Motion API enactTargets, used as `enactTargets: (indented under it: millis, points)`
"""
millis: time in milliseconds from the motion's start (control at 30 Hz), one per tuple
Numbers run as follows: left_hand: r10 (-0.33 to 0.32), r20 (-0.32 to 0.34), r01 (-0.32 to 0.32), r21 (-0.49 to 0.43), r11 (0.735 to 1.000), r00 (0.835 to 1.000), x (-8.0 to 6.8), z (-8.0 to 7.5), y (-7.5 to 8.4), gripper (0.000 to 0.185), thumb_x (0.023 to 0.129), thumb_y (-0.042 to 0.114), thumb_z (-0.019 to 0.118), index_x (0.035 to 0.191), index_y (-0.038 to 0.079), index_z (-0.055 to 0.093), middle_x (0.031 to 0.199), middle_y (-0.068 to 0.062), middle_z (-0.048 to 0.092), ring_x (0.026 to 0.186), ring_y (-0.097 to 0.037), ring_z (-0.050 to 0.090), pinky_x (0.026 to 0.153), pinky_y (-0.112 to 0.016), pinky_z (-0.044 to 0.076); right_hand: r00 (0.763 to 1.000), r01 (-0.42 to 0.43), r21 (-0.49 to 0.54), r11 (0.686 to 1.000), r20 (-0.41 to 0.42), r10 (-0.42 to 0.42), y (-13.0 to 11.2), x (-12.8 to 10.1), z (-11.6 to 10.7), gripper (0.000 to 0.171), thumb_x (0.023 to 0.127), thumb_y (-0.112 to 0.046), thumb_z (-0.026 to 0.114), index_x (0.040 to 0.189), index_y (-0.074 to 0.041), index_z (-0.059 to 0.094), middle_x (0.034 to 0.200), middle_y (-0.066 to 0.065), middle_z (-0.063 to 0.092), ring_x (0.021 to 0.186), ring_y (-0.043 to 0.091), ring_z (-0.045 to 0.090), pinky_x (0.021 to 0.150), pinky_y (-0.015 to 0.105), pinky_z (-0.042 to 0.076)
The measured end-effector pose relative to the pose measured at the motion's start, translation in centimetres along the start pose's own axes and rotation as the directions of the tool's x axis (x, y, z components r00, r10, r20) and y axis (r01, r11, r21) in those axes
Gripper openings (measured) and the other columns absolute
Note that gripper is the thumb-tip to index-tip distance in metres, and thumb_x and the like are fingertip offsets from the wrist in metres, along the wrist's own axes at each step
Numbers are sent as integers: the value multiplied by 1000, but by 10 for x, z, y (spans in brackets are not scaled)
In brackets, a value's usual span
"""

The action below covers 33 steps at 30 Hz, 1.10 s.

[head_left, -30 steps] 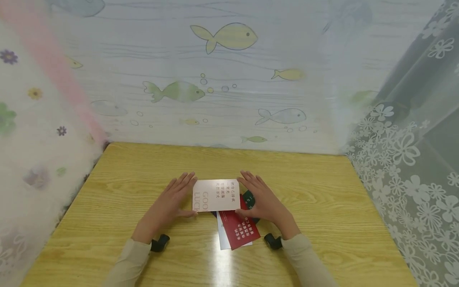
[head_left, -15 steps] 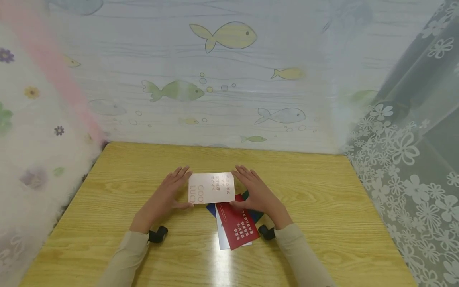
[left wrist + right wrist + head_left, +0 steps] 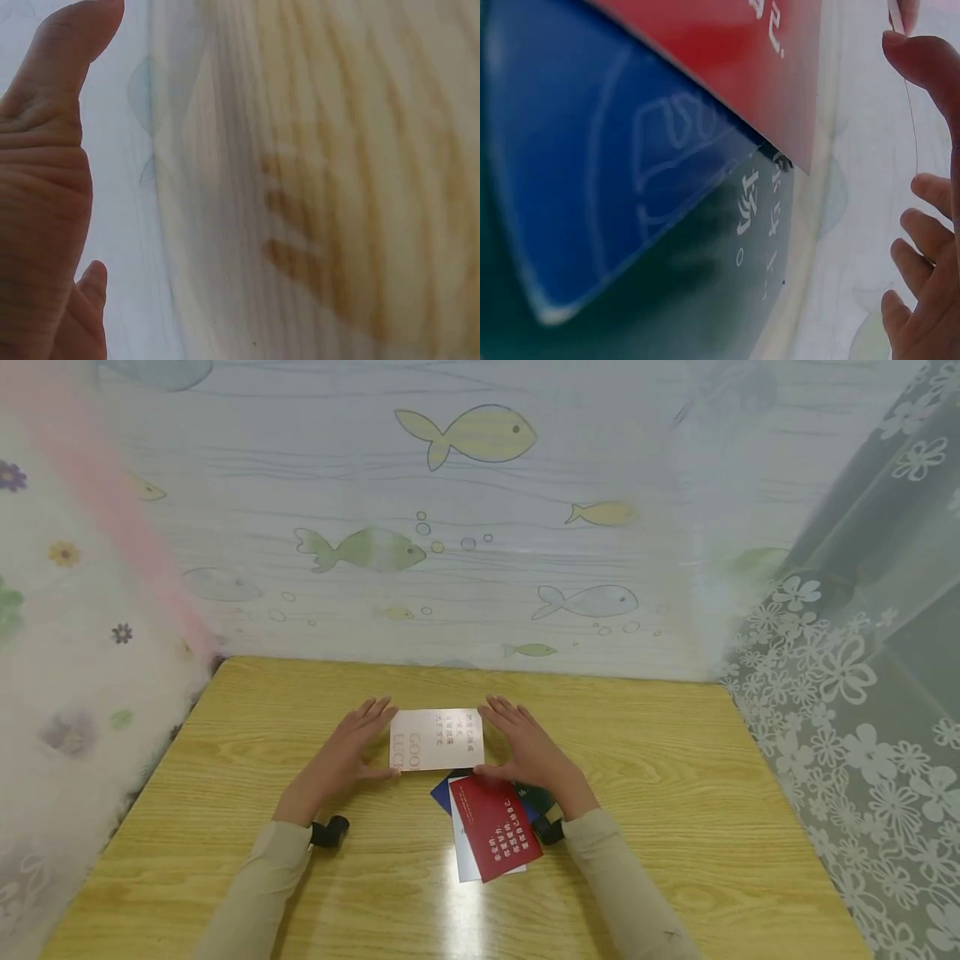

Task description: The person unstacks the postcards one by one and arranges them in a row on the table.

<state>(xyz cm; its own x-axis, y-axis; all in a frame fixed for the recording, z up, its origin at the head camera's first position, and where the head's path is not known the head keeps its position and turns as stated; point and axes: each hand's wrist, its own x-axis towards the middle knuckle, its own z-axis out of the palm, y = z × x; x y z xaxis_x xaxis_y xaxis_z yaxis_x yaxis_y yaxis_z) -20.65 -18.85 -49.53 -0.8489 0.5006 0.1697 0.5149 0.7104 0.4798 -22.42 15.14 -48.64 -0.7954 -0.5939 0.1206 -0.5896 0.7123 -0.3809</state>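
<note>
A pale card [image 3: 437, 740] with gold "GOOD LUCK" lettering and Chinese text is held level over the table between both hands. At its left end my left hand [image 3: 347, 756] grips the corners, thumb on the near one and fingers at the far one. My right hand [image 3: 534, 760] holds the right end the same way, and the right wrist view shows the card thin and edge-on there. Nearer to me lies a fanned pile: a red card [image 3: 498, 831] on top, a white card [image 3: 467, 860], a blue card [image 3: 440, 792] and a dark green card [image 3: 690, 277].
The wood-grain table [image 3: 675, 860] reflects a bright light strip at its near middle. A fish-patterned curtain [image 3: 480, 527] hangs along the back edge. Lace-flowered fabric [image 3: 847, 693] borders the right side, and a flowered cloth [image 3: 82, 677] the left. A black wrist camera [image 3: 330, 832] sits at the left cuff.
Both hands have carried the pale card away from me and slightly left, off the pile. More of the red and blue cards shows now. The pile itself has stayed put.
</note>
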Motion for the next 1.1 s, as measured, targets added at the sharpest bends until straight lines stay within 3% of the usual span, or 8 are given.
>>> enactTargets:
  millis: [500,733,1100]
  points:
    - [-34,47,29,99,995,998,24,-2,-16,98,86,37,82,161,5,27,168,-17,21,156,-41,13,126,-61,12,995,-77,-119,990,60,85,7,28,2,99,84,-55,78,160,-10,33,168,14,25,157,33,15,128,52,16]
    - [-79,102,68,110,992,992,35,-4,-27,99,89,43,78,163,8,21,170,-15,16,157,-38,8,127,-58,9,990,-84,-124,989,102,97,14,42,2,101,84,-57,77,160,-9,32,168,14,24,157,33,15,128,52,15]
    - [-111,122,102,85,991,986,45,-7,-41,97,90,42,77,163,8,23,170,-16,17,157,-38,9,128,-57,9,986,-102,-109,989,119,115,25,63,11,97,86,-55,76,160,-10,32,167,13,26,157,32,18,129,50,15]
